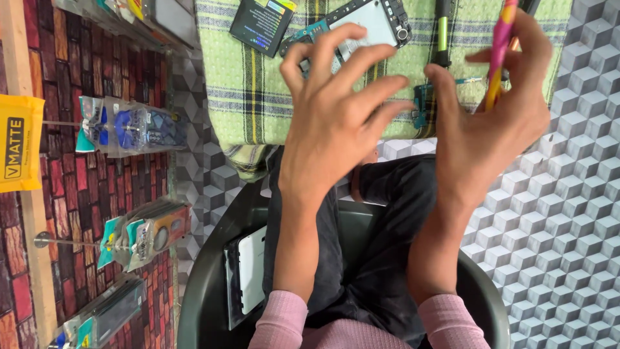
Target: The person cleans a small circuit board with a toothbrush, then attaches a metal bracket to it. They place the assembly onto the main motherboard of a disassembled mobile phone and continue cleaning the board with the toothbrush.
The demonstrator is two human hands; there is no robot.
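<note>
At nine o'clock a wall papered in red and brown brick pattern (71, 194) carries metal pegs hung with clear packets of small accessories (129, 129), and a yellow packet (19, 142) sits at its far edge beside a pale wooden strip (29, 245). From three to five o'clock spreads a surface printed with grey and white cubes (555, 213) (the same pattern shows in a narrow band near ten o'clock). A dark round plastic seat (206, 284) curves across six o'clock, evenly lit.

Opened phone (371, 22) half hidden behind left hand (336, 123), pink-yellow tool (500, 52) tip cut off at top
</note>
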